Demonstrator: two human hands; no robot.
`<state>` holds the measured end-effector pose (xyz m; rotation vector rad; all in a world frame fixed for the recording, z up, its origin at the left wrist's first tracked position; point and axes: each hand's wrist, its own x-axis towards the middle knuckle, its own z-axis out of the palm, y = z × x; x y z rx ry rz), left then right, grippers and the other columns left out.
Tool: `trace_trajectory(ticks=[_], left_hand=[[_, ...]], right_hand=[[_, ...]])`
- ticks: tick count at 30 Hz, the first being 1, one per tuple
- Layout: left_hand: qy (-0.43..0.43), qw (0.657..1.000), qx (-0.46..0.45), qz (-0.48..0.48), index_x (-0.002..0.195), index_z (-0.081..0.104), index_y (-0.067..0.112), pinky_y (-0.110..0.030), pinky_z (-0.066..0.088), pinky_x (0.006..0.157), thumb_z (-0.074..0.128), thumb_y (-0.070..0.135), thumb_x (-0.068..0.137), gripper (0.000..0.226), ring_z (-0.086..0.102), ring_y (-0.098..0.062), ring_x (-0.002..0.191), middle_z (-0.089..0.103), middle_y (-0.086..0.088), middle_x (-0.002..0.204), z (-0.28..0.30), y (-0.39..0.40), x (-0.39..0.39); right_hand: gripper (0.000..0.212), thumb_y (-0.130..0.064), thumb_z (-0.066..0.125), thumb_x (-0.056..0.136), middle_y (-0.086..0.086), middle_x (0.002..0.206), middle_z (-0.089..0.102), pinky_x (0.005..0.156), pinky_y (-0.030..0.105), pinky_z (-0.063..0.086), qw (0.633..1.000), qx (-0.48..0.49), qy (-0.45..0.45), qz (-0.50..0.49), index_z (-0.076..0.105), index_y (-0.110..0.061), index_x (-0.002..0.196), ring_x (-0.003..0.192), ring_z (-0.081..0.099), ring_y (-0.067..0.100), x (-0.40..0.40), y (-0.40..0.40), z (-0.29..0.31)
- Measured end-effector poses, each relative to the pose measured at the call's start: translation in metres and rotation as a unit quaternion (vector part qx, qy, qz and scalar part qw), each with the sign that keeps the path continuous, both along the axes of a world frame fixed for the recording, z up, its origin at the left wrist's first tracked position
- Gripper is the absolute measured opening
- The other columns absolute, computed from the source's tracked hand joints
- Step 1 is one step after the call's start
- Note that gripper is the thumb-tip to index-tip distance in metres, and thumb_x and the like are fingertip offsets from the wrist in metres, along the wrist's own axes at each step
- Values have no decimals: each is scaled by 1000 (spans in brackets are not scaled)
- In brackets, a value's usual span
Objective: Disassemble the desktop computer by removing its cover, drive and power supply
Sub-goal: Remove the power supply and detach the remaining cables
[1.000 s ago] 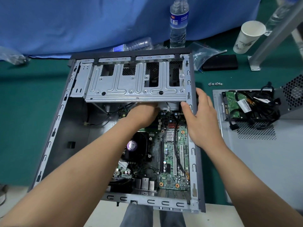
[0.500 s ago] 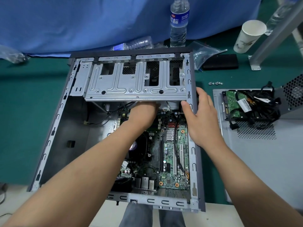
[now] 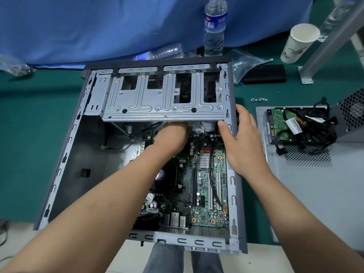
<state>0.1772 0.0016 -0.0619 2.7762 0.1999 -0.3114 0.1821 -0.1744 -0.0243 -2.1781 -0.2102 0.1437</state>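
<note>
Head view looked down on the open case [image 3: 59, 174], lying on its side on the green worktop [image 3: 29, 134], its near end overhanging the worktop's front edge; the motherboard [image 3: 206, 184] lay bare inside, and the drive cage [image 3: 157, 107] spanned the case's far end. The left hand [image 3: 171, 138] reached in under the cage's near lip; its fingers were hidden there, so whether it gripped anything could not be told. The right hand [image 3: 242, 142] sat on the case's right wall, thumb hooked over the rim on the inner side, fingers wrapped down the outside, clasping that wall. The cover [image 3: 315, 194] lay flat at the worktop's right edge, just beside the case; on its far end sat the drive [image 3: 279, 123], circuit side up, under a tangle of black cables [image 3: 311, 127] running to the power supply [image 3: 352, 111] at the right edge. A few screws [image 3: 259, 99] lay between case and cover, nearer the back; behind them were a plastic bag [image 3: 246, 62] and a black slab [image 3: 265, 73]. Along the back edge stood a bottle [image 3: 214, 26] and a paper cup [image 3: 297, 42]; a second bottle [image 3: 163, 53] lay on its side against the blue cloth [image 3: 98, 26].
</note>
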Motion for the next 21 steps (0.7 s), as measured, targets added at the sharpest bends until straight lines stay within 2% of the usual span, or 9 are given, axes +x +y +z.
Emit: trace_trajectory(ticks=[3, 5, 8, 10, 13, 15, 17, 19, 21], left_hand=[[5, 1000, 24, 11, 109, 55, 0, -35, 39, 69, 41, 24, 100, 29, 57, -39, 97, 59, -24, 107, -3, 0, 0], [20, 1000, 21, 9, 108, 55, 0, -35, 41, 69, 41, 24, 101, 29, 58, -38, 94, 60, -23, 105, -2, 1, 1], [40, 999, -24, -22, 110, 57, 0, -37, 48, 77, 46, 16, 98, 23, 59, -36, 96, 61, -22, 106, 2, 2, 2], [46, 997, -43, -40, 113, 57, 2, -35, 47, 80, 48, 8, 94, 22, 58, -34, 100, 61, -21, 111, 6, 4, 1], [47, 996, -63, -41, 107, 56, 1, -36, 47, 75, 45, 1, 92, 19, 58, -34, 93, 60, -21, 105, 8, 6, 1], [40, 996, -68, -30, 102, 55, 2, -36, 47, 70, 45, 6, 95, 13, 60, -34, 87, 61, -21, 100, 8, 4, 1], [30, 998, -49, -17, 99, 54, 5, -33, 39, 65, 42, 15, 99, 15, 60, -35, 85, 60, -18, 94, 6, 2, 2], [18, 1000, -12, -5, 109, 56, 6, -33, 36, 66, 40, 20, 101, 23, 58, -36, 92, 59, -19, 102, 4, 2, 3], [15, 1000, 9, 1, 119, 56, 7, -37, 41, 72, 39, 22, 101, 28, 56, -36, 102, 58, -20, 117, 2, 2, 4]], right_hand=[[52, -31, 48, 96, 3, 134, 44, 84, 8, 20, 1000, 0, -1, 0, 32, -15, 142, 120, 39, 15, 0, 0, 0], [52, -31, 48, 96, 3, 134, 43, 83, 8, 20, 1000, 0, 0, 1, 32, -16, 143, 120, 39, 15, 0, 0, -1], [52, -31, 48, 96, 2, 135, 43, 83, 8, 19, 1000, -2, 2, 2, 31, -16, 143, 120, 38, 15, 0, 0, -1], [52, -31, 48, 96, 2, 136, 43, 83, 8, 19, 1000, -3, 4, 2, 31, -16, 143, 121, 38, 15, 0, 0, -1], [52, -31, 48, 96, 2, 135, 43, 83, 8, 20, 1000, -3, 3, 3, 31, -16, 143, 121, 38, 15, -1, 0, -1], [52, -31, 48, 96, 2, 136, 43, 84, 8, 19, 1000, -5, 2, 3, 31, -16, 143, 121, 38, 14, 0, 0, -1], [53, -31, 48, 96, 2, 136, 43, 84, 8, 19, 1000, -6, 2, 4, 30, -16, 143, 121, 38, 14, 0, 0, -1], [52, -31, 47, 96, 2, 135, 43, 84, 8, 20, 1000, -4, 1, 4, 31, -16, 143, 120, 38, 13, -1, 0, -1], [52, -31, 47, 96, 1, 134, 43, 83, 8, 20, 1000, -2, 0, 4, 31, -16, 143, 118, 38, 12, -1, 0, -1]])
